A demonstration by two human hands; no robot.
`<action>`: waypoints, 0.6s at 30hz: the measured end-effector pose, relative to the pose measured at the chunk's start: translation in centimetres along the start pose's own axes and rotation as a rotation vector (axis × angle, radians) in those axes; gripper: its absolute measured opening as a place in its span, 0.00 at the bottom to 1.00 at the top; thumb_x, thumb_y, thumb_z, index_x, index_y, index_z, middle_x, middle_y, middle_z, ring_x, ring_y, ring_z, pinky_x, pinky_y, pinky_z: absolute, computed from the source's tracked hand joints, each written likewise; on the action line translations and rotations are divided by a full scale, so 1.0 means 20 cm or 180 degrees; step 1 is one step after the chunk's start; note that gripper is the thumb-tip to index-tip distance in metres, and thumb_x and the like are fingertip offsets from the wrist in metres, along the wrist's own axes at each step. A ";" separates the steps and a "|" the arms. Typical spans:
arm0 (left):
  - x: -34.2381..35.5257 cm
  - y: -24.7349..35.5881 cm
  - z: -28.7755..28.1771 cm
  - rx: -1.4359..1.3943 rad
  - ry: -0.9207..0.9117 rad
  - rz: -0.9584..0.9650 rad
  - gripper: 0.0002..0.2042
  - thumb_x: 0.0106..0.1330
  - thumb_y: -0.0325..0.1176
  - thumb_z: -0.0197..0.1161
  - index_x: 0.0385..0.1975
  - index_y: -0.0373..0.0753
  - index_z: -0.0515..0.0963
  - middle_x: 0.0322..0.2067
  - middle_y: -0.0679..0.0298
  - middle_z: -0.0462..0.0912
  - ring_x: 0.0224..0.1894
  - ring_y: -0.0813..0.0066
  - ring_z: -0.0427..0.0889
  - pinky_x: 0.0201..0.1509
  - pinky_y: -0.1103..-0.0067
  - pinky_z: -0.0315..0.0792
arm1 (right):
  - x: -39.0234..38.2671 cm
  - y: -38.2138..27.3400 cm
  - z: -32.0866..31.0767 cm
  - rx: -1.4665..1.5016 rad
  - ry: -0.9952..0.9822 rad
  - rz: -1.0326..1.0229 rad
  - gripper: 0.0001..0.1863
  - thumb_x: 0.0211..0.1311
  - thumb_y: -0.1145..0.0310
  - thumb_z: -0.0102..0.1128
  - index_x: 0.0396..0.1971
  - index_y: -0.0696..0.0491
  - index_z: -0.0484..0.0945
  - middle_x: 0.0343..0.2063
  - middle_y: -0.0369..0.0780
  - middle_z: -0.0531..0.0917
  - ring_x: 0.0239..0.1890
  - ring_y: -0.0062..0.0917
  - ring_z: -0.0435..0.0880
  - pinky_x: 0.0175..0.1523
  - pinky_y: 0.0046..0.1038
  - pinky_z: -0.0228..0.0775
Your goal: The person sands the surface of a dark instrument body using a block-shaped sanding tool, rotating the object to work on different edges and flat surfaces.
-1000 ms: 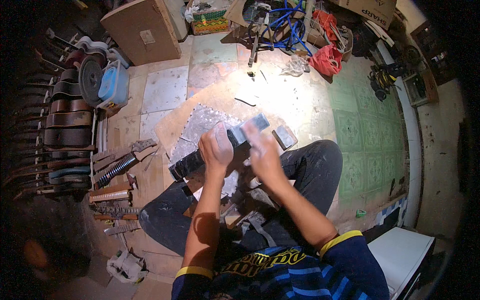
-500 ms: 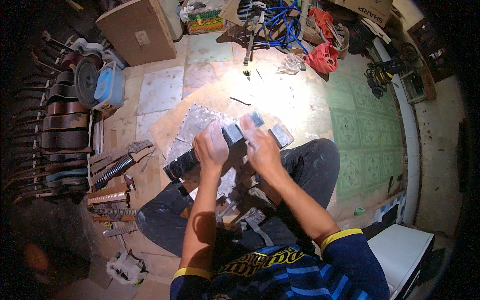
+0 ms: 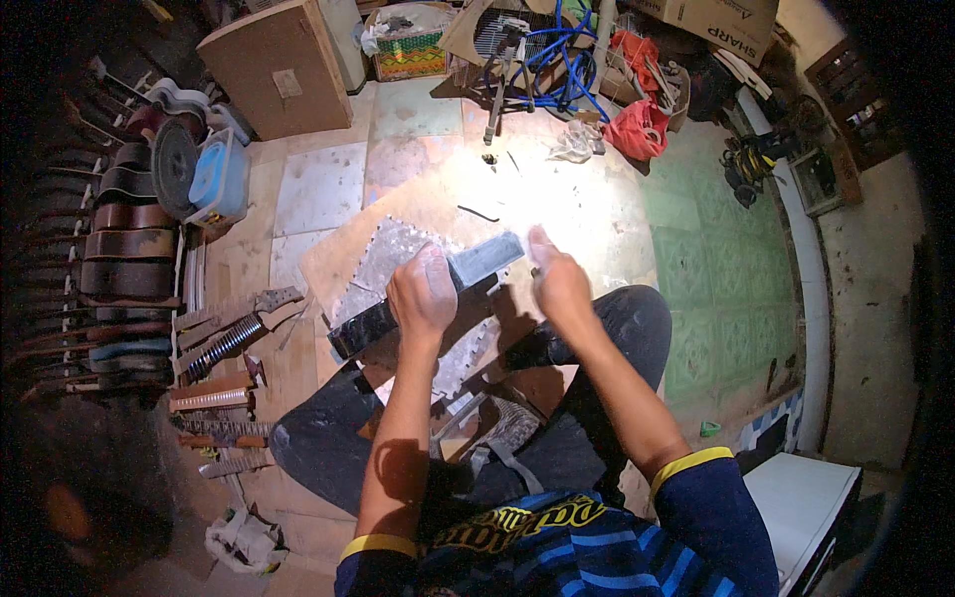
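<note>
My left hand point(image 3: 423, 289) is closed around a long, dark, square-edged block point(image 3: 363, 328) that lies slantwise above my lap. Past my knuckles, the block's far right end shows a flat grey, dusty top face. My right hand point(image 3: 559, 284) is curled just beyond that end, thumb uppermost and fingertips whitened with dust. Whatever it may hold is hidden behind the fingers. Under the block lies a grey, dusty sheet with notched edges point(image 3: 383, 249), on a brown board point(image 3: 328, 249) on the floor.
Guitar necks point(image 3: 234, 338) and metal-ridged tools lie by my left knee. A row of guitar bodies point(image 3: 129, 244) stands at far left, beside a blue-lidded tub point(image 3: 214, 174). Ahead are a blue hose point(image 3: 567, 75) and a red bag point(image 3: 637, 129). A white cabinet point(image 3: 801, 502) stands at right.
My right hand has slid off the grey face toward the right. A small pale-topped block that showed beside it is no longer visible. My left hand keeps its grip, nearly still.
</note>
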State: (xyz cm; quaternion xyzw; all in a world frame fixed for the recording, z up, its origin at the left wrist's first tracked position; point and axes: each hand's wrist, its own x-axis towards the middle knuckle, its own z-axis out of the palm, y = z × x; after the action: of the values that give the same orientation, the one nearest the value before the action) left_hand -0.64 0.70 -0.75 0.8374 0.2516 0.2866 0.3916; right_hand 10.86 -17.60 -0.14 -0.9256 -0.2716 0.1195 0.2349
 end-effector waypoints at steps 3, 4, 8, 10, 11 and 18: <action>0.00 0.01 0.00 0.0080 -0.0014 -0.0023 0.18 0.74 0.38 0.49 0.30 0.30 0.79 0.29 0.36 0.80 0.36 0.31 0.80 0.37 0.53 0.71 | 0.01 0.09 0.01 0.0200 0.1093 -0.0967 0.35 0.54 0.89 0.47 0.65 0.55 0.75 0.63 0.54 0.76 0.65 0.44 0.77 0.70 0.38 0.69; -0.01 0.01 0.00 0.0145 -0.0021 -0.0068 0.18 0.74 0.38 0.49 0.30 0.30 0.79 0.29 0.36 0.80 0.36 0.31 0.80 0.37 0.53 0.71 | -0.04 0.04 0.01 0.0283 0.0967 -0.1036 0.35 0.54 0.88 0.47 0.65 0.55 0.74 0.63 0.54 0.76 0.65 0.44 0.77 0.70 0.38 0.69; 0.00 -0.01 0.03 0.0072 0.0159 0.0054 0.15 0.71 0.38 0.51 0.26 0.36 0.77 0.24 0.40 0.79 0.32 0.32 0.79 0.35 0.50 0.71 | -0.21 -0.15 0.12 0.1129 0.0228 -0.0595 0.39 0.51 0.90 0.45 0.67 0.54 0.73 0.64 0.53 0.76 0.67 0.43 0.76 0.71 0.35 0.68; 0.00 -0.03 0.03 0.0118 0.0200 0.0071 0.15 0.71 0.38 0.51 0.26 0.36 0.77 0.24 0.40 0.79 0.32 0.33 0.80 0.35 0.50 0.71 | -0.24 -0.22 0.17 0.1490 0.0218 -0.0863 0.40 0.50 0.91 0.46 0.67 0.53 0.73 0.64 0.52 0.76 0.65 0.44 0.78 0.69 0.34 0.70; 0.01 -0.03 0.04 0.0081 0.0184 0.0087 0.15 0.71 0.38 0.51 0.27 0.35 0.77 0.24 0.40 0.79 0.32 0.33 0.80 0.35 0.51 0.71 | -0.24 -0.25 0.17 0.1337 0.0468 -0.1310 0.40 0.50 0.91 0.46 0.68 0.53 0.73 0.64 0.52 0.76 0.63 0.44 0.80 0.67 0.35 0.72; 0.00 -0.02 0.03 0.0227 0.0090 0.0019 0.16 0.71 0.39 0.50 0.28 0.36 0.78 0.24 0.40 0.79 0.32 0.33 0.80 0.35 0.51 0.71 | -0.21 -0.30 0.13 0.1540 0.0200 -0.1411 0.42 0.49 0.90 0.47 0.70 0.53 0.70 0.69 0.53 0.70 0.69 0.47 0.72 0.73 0.36 0.65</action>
State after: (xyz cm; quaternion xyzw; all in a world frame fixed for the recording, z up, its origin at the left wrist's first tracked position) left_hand -0.43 0.68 -1.43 0.8474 0.2647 0.2905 0.3570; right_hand 3.80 -14.56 0.95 -0.7646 -0.4228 0.0980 0.4765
